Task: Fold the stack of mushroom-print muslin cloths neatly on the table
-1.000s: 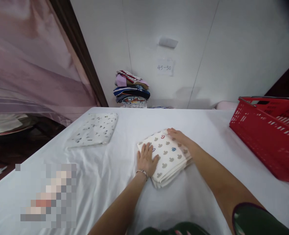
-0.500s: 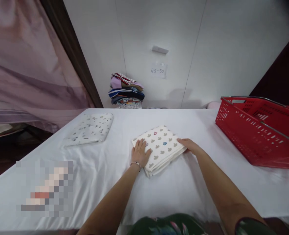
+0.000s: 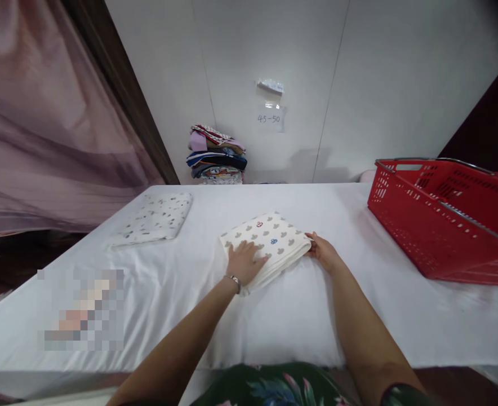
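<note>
Cream cotton with a grey print and two small coloured marks, one red and one blue: this folded cloth (image 3: pixel 274 239) lies on the white-covered table (image 3: pixel 299 321), a little left of its middle and turned at an angle, so that one corner points toward the person. The left hand (image 3: pixel 244 262) rests palm down on the near left part of the cloth, with its fingers spread wide and flat and nothing closed in them. A thin bracelet (image 3: pixel 234 278) sits on that wrist. The right hand (image 3: pixel 325 254) meets the cloth at its right corner, fingertips touching the edge. From this angle I cannot tell whether they pinch the layers or only press against them.

Well apart to the left, near the table's far left corner, lies a second folded cloth (image 3: pixel 154 217), white with small grey specks. It lies flat, and neither hand touches it. A red plastic basket (image 3: pixel 422 237) with slotted walls and a metal handle stands on the right side of the table, near the right hand but apart from it. Beyond the far edge, a stack of folded clothes (image 3: pixel 216 155) in mixed colours rests against the white wall. A paper label (image 3: pixel 269 118) reading 45-50 is stuck to the wall, up and to the right of the stack. A pink curtain (image 3: pixel 41 141) hangs at the left.
</note>
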`<state>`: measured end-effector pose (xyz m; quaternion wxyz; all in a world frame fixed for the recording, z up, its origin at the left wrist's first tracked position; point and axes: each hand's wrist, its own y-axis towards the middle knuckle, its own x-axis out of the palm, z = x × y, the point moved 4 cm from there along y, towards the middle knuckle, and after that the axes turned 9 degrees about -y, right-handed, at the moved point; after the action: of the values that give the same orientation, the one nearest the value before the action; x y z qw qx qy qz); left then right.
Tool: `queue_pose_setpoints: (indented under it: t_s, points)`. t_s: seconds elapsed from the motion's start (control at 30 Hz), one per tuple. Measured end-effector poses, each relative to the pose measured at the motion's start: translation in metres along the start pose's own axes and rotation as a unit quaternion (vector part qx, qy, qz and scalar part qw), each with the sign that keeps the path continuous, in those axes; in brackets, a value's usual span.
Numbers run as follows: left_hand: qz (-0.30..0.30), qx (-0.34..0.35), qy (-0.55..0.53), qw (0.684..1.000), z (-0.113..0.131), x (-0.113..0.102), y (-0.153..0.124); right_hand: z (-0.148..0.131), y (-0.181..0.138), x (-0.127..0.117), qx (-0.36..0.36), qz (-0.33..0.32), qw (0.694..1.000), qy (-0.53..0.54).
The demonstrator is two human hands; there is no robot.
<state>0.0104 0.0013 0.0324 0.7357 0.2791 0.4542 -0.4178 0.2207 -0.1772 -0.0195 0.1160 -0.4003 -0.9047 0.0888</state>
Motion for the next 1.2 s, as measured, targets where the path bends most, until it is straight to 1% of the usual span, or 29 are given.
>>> queue_pose_setpoints:
  t_s: [0.07, 0.17, 0.3, 0.4, 0.47, 0.57, 0.63, 0.7, 0.77, 0.9, 0.97, 1.03, 1.2]
  points:
    - [-0.016, 0.057, 0.001, 0.998, 0.024, 0.008, -0.008, -0.001, 0.003, 0.000, 0.010, -0.006, 1.000, 0.003]
    - [-0.031, 0.094, 0.004, 0.995, 0.053, 0.020, -0.006, -0.003, 0.007, 0.001, 0.016, -0.010, 1.000, -0.007]
    - [-0.031, 0.124, 0.008, 0.992, 0.081, 0.031, 0.020, -0.004, 0.009, 0.002, 0.024, -0.009, 0.999, -0.027]
    - [-0.031, 0.132, 0.019, 0.991, 0.094, 0.039, 0.040, -0.005, 0.006, 0.000, 0.024, -0.023, 0.998, -0.044]
    - [-0.026, 0.130, 0.027, 0.991, 0.096, 0.042, 0.047, -0.007, 0.002, -0.001, 0.014, -0.053, 0.997, -0.059]
    - [-0.014, 0.123, 0.019, 0.992, 0.095, 0.043, 0.051, -0.010, -0.006, -0.002, 0.000, -0.105, 0.990, -0.090]
    - [-0.007, 0.113, 0.002, 0.994, 0.093, 0.042, 0.050, -0.012, -0.008, -0.001, -0.007, -0.119, 0.986, -0.115]
    - [-0.004, 0.098, -0.015, 0.995, 0.092, 0.040, 0.050, -0.014, -0.009, 0.001, -0.017, -0.109, 0.983, -0.144]
    - [-0.004, 0.086, -0.027, 0.996, 0.091, 0.038, 0.051, -0.016, -0.008, 0.006, -0.030, -0.083, 0.981, -0.173]
    - [-0.003, 0.090, -0.041, 0.995, 0.092, 0.038, 0.050, -0.016, -0.005, 0.012, -0.070, -0.017, 0.970, -0.233]
    - [0.002, 0.089, -0.046, 0.995, 0.091, 0.038, 0.049, -0.014, -0.003, 0.013, -0.097, 0.006, 0.962, -0.254]
    - [0.006, 0.085, -0.050, 0.995, 0.090, 0.038, 0.049, -0.012, -0.002, 0.013, -0.111, 0.013, 0.959, -0.261]
    - [0.003, 0.080, -0.054, 0.995, 0.088, 0.038, 0.050, -0.009, 0.000, 0.012, -0.109, -0.011, 0.964, -0.242]
